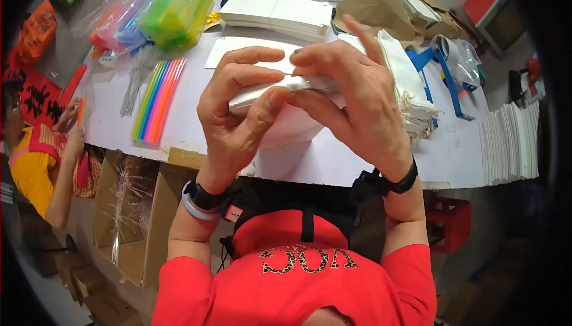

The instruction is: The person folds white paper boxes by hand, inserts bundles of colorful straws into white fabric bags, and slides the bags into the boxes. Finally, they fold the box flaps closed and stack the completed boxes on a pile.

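Both of my hands are raised over the white table, gripping a flat white folded piece [257, 95] that looks like card or paper. My left hand [229, 114] pinches its left end, thumb below and fingers curled above. The right end is in my right hand [360, 90], fingers bent over it and thumb beneath. Between the hands the piece is partly hidden by my fingertips. Behind them lies a flat white card [229, 49]. Under my hands stands a white block-like shape [289, 132], mostly covered.
Bundled white cards [277, 13] lie at the back. Coloured tubes [158, 102] and thin wires [138, 81] sit left; stringed white pieces [396, 70] and a blue-framed tape dispenser [438, 70] right. A cardboard box [152, 224] stands below the table. Another person [39, 159] works at left.
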A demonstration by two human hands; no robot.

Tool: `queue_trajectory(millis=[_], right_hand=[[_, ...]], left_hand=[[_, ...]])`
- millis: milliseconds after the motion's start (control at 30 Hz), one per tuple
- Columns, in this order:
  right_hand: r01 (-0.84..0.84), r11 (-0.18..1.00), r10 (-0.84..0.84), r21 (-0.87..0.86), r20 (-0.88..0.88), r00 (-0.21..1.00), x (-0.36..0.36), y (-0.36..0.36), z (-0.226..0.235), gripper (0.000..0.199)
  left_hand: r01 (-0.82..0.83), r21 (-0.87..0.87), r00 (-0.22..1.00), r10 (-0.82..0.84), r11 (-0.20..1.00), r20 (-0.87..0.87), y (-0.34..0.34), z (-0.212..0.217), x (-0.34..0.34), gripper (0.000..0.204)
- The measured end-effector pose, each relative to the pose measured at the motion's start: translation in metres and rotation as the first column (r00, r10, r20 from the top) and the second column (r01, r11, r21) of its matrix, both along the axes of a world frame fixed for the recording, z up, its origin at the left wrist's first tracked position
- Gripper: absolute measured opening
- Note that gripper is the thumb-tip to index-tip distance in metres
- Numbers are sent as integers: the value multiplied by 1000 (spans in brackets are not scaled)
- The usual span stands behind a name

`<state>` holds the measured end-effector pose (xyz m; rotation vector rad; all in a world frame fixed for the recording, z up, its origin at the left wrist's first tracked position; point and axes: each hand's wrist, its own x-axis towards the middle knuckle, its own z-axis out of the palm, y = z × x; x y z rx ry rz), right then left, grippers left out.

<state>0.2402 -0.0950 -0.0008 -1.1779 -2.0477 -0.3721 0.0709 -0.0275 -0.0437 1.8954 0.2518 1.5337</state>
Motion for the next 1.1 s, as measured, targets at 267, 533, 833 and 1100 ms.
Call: queue_trajectory(millis=[267,533,833,1100], right_hand=[[-30,995,70,99,-425,903,26,-6,-23,61],[-321,813,-336,-486,-841,424,75,-171,-123,43],[276,912,-365,-304,-908,206,97,-278,-82,35],[756,647,-91,-97,-995,-50,283,-417,18,27]], left_hand=[[61,-329,988,-10,942,155,2,-13,-3,14],[558,-394,784,-307,730,540,53,-22,-13,45],[791,-488,612,-485,369,625,-13,18,196,46],[532,-504,545,-731,680,-411,-99,42,213,35]])
